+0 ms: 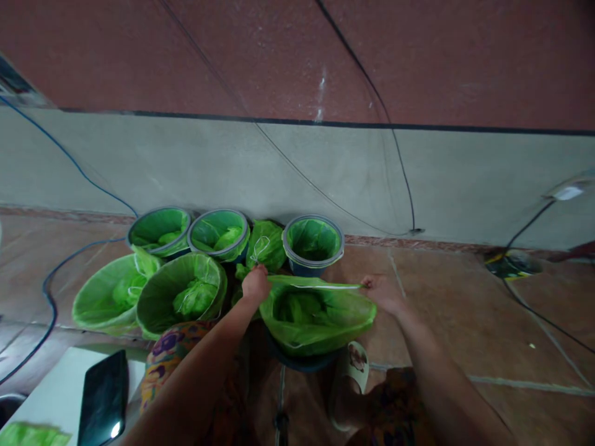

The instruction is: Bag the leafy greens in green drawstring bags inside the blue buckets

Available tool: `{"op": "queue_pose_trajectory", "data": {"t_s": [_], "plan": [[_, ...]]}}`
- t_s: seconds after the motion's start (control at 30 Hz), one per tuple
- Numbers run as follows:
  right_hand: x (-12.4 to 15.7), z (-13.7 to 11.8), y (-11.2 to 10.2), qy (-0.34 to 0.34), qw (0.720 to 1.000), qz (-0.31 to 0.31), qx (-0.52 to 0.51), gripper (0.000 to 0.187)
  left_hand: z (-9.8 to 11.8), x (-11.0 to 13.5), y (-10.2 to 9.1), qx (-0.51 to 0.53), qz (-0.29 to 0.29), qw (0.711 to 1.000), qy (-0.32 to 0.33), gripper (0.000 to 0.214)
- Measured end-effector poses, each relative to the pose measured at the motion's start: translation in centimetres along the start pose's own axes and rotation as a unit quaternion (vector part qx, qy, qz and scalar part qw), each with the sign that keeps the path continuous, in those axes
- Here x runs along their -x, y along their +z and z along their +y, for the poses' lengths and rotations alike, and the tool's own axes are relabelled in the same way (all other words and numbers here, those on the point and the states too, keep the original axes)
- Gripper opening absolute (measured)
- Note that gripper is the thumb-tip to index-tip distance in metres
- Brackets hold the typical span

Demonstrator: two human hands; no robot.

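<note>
A green mesh bag (320, 328) hangs in a dark bucket (304, 362) between my feet, its mouth spread wide. My left hand (256, 285) is closed on the bag's rim at its left end. At the right end, my right hand (380, 291) pinches the same rim, so the white-edged far side is stretched taut between both hands. More green material lies inside the bag; what it is I cannot make out. Just beyond my left hand, a tied green mesh bag (267, 244) with a white drawstring stands on the floor.
Grey-rimmed buckets lined with green mesh, such as this bucket (313, 238), stand along the wall. Two more green-lined containers (181, 297) sit at left. A phone (103, 396) lies on a white surface (56, 384). Cables (49, 291) cross the floor; a slipper (352, 371) is by the bucket.
</note>
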State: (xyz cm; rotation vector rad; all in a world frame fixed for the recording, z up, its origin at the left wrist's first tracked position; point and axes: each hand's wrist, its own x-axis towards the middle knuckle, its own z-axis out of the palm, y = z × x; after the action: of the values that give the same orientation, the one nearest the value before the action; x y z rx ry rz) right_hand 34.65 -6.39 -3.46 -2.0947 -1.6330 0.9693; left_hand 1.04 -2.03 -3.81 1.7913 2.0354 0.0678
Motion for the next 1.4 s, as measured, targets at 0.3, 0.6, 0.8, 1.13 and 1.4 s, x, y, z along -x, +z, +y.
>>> {"op": "queue_pose_trajectory", "data": {"t_s": [0.3, 0.6, 0.8, 1.13, 1.4], "plan": [[0.7, -3.3, 1.7, -0.049, 0.985, 0.046, 0.156, 0.006, 1.9, 0.5, 1.4, 0.053, -0.046, 0.974, 0.217, 0.066], [0.8, -4.2, 2.6, -0.098, 0.979, 0.063, 0.168, 0.008, 5.3, -0.2, 3.6, 0.262, -0.141, 0.906, 0.301, 0.054], [0.7, -4.6, 2.7, -0.101, 0.978, 0.057, 0.176, 0.006, 5.7, -0.7, 5.3, 0.313, -0.222, 0.883, 0.270, 0.064], [0.8, -4.5, 2.1, -0.089, 0.974, 0.043, 0.202, 0.004, 5.3, -1.1, 3.6, 0.530, -0.273, 0.786, 0.163, 0.052], [0.8, -4.2, 2.0, -0.081, 0.975, 0.047, 0.202, 0.004, 5.4, -1.3, 3.7, 0.559, -0.257, 0.773, 0.154, 0.041]]}}
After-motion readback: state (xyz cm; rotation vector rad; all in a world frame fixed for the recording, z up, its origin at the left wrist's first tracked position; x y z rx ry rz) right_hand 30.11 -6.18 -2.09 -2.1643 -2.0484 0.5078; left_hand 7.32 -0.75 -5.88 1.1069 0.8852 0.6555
